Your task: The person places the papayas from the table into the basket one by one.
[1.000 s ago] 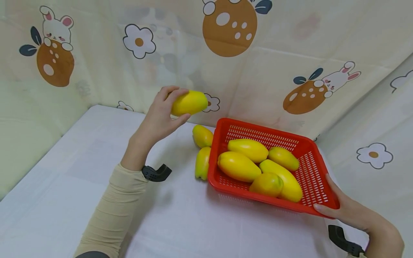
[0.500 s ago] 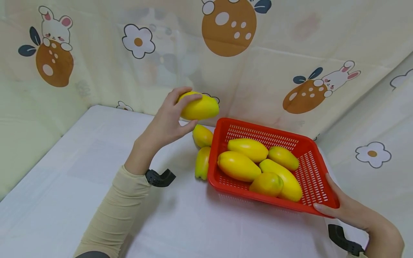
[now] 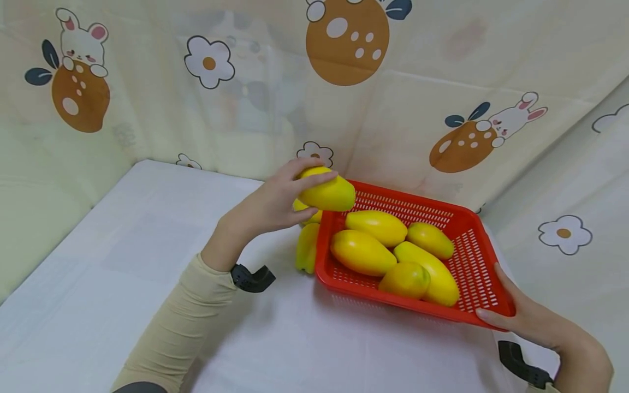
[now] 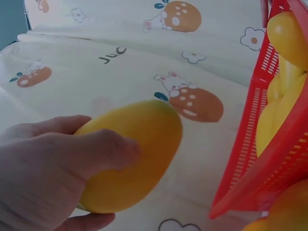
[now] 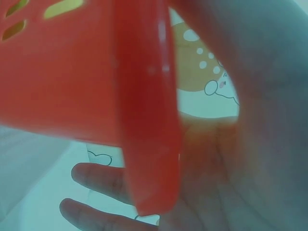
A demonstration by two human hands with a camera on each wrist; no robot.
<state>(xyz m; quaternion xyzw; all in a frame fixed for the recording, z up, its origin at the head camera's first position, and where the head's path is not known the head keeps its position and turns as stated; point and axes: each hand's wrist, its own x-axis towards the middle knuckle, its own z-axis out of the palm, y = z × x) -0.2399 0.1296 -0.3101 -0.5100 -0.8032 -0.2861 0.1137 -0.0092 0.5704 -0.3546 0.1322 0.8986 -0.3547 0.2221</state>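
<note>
My left hand [image 3: 277,202] grips a yellow mango [image 3: 336,194] with a greenish tip, its fingers over the top and the thumb below. That mango overlaps the back left corner of a red slotted plastic basket [image 3: 474,273] in the head view. Several yellow mangoes lie in the basket, among them a large one [image 3: 363,252] at the left. My right hand [image 3: 538,325] holds the basket's front right corner, thumb on the rim and fingers at the outer side. In the right wrist view, the red rim [image 5: 149,106] runs between thumb and fingers.
Two more mangoes lie outside the basket's left wall: a greenish one [image 3: 307,248] in front, and one [image 3: 314,217] partly hidden behind the left hand. A white cloth [image 3: 123,262] covers the table. A printed curtain [image 3: 245,109] hangs close behind the basket.
My left hand has carried the mango rightward and down, from above the table's back edge to the basket's back left corner. The right hand and basket have stayed put.
</note>
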